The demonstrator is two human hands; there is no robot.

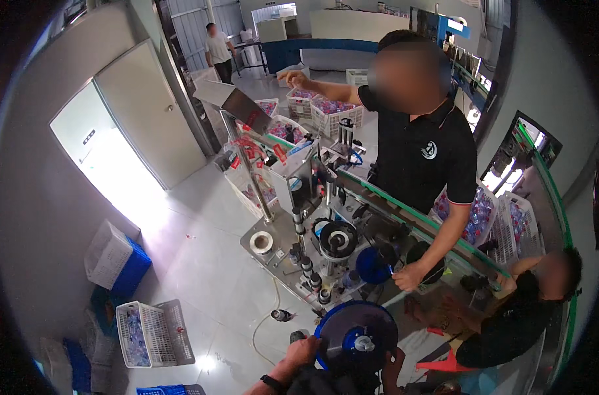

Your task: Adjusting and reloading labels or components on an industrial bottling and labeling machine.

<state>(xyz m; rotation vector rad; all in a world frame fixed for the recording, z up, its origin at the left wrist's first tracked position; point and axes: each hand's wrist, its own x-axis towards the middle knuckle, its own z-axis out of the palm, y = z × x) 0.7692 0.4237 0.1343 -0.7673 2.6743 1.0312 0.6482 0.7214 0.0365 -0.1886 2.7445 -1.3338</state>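
Note:
A large blue-rimmed reel (339, 328) with a dark face and a blue hub stands low in the middle, right in front of me. My left hand (302, 351) is closed at its left edge, beside a dark rounded knob. At the lower right edge, my right hand (393, 367) lies in shadow with its fingers curled against the rim. Beyond the reel is a labelling machine (256, 245) with a metal base, posts and rollers. It carries a black round part (337, 242) and a smaller blue disc (373, 266). A co-worker's hand (410, 276) is by that disc.
A green-edged conveyor (411, 217) runs diagonally behind the machine. One co-worker (424, 141) stands across it; another (520, 322) sits at right by a red stool (442, 363). A white crate (141, 336) of bottles stands on the floor at left, near a loose cable (254, 336).

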